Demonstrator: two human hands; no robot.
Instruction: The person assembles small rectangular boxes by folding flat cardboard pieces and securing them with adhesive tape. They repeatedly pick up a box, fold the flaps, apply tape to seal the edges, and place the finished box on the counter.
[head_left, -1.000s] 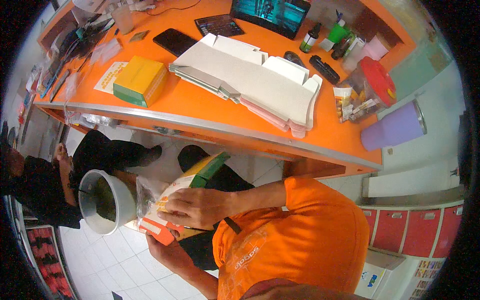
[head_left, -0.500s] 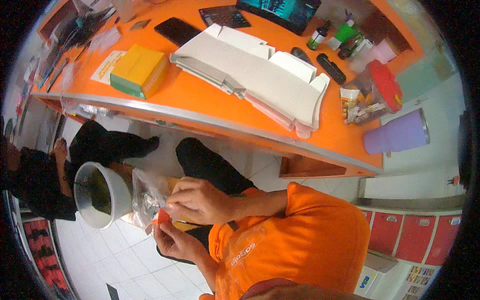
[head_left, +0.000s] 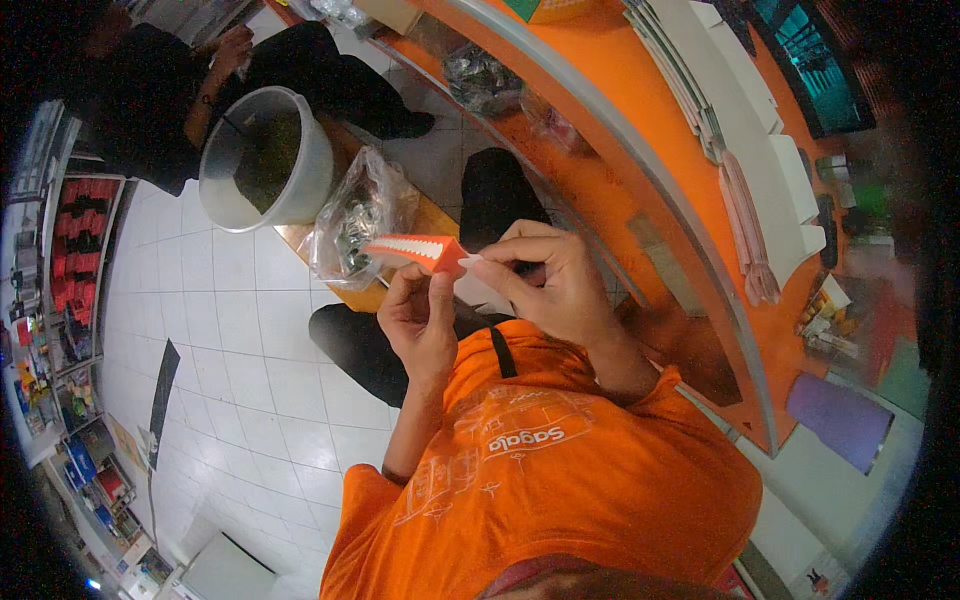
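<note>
Pinched between the thumb and fingers of the left hand [head_left: 420, 325], a small orange and white box [head_left: 428, 252] points left, while the right hand [head_left: 560, 285] pinches at its right end. Over on the left, a white tub [head_left: 315, 165] sits by a wooden bench [head_left: 432, 222], and a clear plastic bag [head_left: 350, 225] lies on the bench, behind the box's tip. The box looks folded into shape already, with a white bumpy strip along its side. Its right end may not be done; it is too small to tell if it is closed. The left forearm comes up from below. The right arm slants in, wrist bent, fingers pointing left, with the orange table [head_left: 610, 70] beyond it.
</note>
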